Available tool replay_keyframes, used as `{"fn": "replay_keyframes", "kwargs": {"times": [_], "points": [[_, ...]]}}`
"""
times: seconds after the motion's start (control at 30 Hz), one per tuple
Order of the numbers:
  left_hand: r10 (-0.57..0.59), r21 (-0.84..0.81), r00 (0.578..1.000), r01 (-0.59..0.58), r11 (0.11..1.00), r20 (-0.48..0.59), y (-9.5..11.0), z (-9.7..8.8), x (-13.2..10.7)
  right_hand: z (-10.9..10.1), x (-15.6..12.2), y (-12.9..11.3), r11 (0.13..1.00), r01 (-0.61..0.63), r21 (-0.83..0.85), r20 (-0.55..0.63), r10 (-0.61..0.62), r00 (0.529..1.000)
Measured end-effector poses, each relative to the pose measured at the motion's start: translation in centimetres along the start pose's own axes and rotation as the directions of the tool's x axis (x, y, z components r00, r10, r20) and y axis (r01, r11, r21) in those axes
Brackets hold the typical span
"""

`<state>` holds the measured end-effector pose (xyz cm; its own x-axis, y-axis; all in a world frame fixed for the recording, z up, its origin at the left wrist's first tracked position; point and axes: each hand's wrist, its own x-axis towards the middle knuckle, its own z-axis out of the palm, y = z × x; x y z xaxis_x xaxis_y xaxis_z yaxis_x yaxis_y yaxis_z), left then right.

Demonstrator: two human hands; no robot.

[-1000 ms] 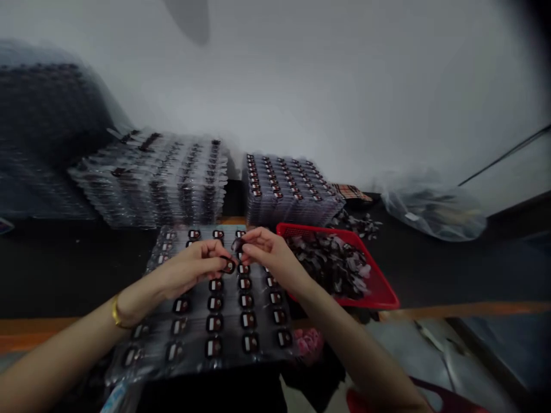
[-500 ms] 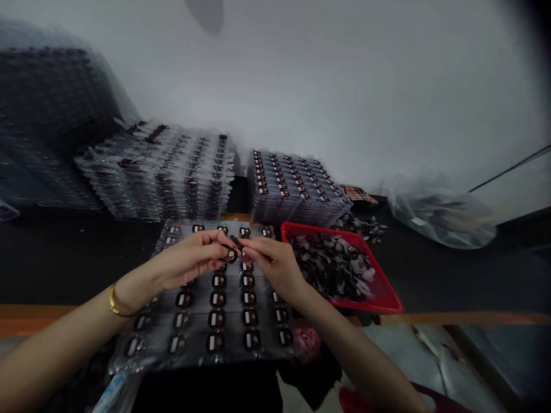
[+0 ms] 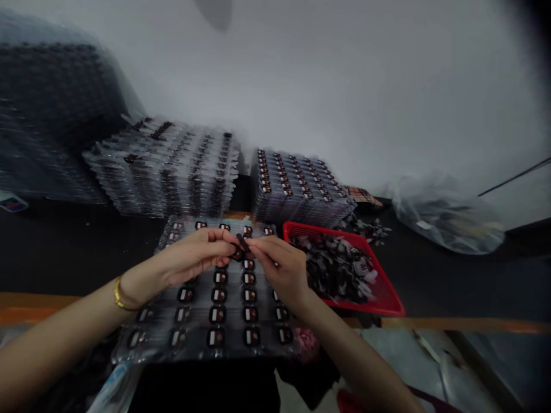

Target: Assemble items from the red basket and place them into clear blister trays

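Over a clear plastic tray [image 3: 198,315] with rows of small dark parts, both my hands meet. My left hand [image 3: 200,252], with a gold bracelet [image 3: 123,295] on its wrist, pinches a small dark rounded part [image 3: 236,252]. Between the fingertips of my right hand [image 3: 279,264] is a small dark strip [image 3: 241,241], touching or very near that rounded part. Each part in the tray shows a white patch and a brownish patch. Fingers hide some of the tray's middle rows.
Right of the tray stands a red basket [image 3: 387,287] of dark and clear pieces. Behind are a tray stack [image 3: 297,195], another stack [image 3: 172,178] and a taller one [image 3: 47,126] at left. Loose dark pieces [image 3: 374,230] and a clear plastic bag [image 3: 451,223] lie at right.
The view has shifted slightly. Both hands stay close together over the tray, and the dark strip now stands more upright against the rounded part.
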<state>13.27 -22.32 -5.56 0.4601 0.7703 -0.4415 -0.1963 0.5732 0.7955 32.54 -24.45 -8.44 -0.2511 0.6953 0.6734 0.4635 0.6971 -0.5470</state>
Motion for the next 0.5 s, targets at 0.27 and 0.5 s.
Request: {"fn": "replay_keyframes", "kwargs": {"times": [0.27,0.5], "points": [[0.016,-0.028,0.999,-0.017,0.999,-0.033,-0.28,-0.02,0.17,0.06,-0.09,0.0,0.995,0.096,-0.041,0.005,-0.095,0.995],[0.013,-0.076,0.999,-0.016,0.997,-0.047,-0.46,0.05,0.3,-0.23,-0.33,0.0,0.974,0.19,-0.119,0.031,-0.188,0.982]]}}
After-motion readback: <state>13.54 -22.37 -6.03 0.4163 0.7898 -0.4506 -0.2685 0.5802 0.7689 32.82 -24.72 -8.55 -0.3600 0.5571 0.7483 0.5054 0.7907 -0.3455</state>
